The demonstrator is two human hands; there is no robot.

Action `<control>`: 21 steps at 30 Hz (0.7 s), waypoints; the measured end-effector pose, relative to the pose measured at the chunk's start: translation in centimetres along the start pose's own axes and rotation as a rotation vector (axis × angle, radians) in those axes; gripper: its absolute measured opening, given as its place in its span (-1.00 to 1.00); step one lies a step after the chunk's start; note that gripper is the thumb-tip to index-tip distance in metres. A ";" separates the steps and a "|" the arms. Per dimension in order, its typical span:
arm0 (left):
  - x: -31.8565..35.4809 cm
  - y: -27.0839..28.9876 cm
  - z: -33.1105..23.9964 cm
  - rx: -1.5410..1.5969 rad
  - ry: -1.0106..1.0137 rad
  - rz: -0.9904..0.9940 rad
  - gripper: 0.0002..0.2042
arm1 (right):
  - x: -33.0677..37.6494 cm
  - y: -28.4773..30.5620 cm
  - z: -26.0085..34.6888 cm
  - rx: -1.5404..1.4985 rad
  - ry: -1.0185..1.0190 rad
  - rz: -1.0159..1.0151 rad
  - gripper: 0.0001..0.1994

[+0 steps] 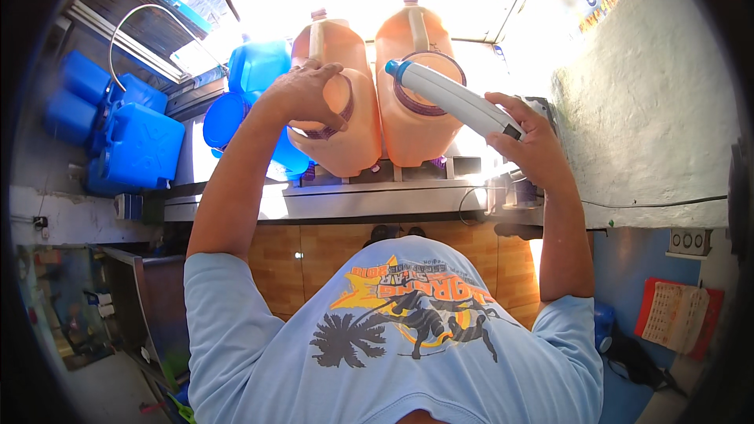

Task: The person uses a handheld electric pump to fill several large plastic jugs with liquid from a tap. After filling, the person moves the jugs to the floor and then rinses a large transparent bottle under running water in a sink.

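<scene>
Two translucent orange-tinted water jugs (353, 141) stand side by side on the counter, each with a handle and a small cap at its far end. My left hand (302, 90) curves over the wide round lid (338, 98) of the left jug, thumb and fingers gripping its sides. In my right hand (536, 141) is a long white handheld tool (459, 98) with a blue tip and a dark rear end. It slants over the right jug (428, 145), its blue tip above the purple-rimmed lid (408, 102). Whether the tip touches is hard to tell.
Blue water containers (141, 145) stand at the left, with another blue container (259, 67) beside the left jug. A metal ledge (353, 202) runs along the counter's front. At the right rises a pale wall (652, 118) with a dark cable (667, 204).
</scene>
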State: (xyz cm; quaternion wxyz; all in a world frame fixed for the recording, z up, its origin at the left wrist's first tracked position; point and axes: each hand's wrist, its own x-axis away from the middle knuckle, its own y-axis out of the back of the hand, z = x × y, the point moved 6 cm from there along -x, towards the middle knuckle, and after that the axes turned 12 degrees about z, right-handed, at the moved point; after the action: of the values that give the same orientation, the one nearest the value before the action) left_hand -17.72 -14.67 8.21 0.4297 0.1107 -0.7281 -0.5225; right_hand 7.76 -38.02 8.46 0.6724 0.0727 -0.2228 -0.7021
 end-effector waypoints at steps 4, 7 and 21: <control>0.1 0.1 0.0 0.006 -0.002 0.003 0.07 | 0.3 -1.0 0.9 -0.058 0.039 0.052 -0.45; 0.2 0.1 0.1 0.018 0.008 0.005 0.07 | 0.6 -1.9 1.5 -0.045 0.042 0.083 -0.43; -0.2 -0.3 0.5 0.033 -0.024 -0.044 0.01 | -1.0 -4.8 2.9 0.219 0.034 0.129 -0.33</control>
State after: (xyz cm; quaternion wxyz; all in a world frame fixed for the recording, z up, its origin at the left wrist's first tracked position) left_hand -18.09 -14.34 7.86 0.4074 0.1276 -0.7391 -0.5210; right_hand 2.31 -36.40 8.84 0.7078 0.1432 -0.2908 -0.6277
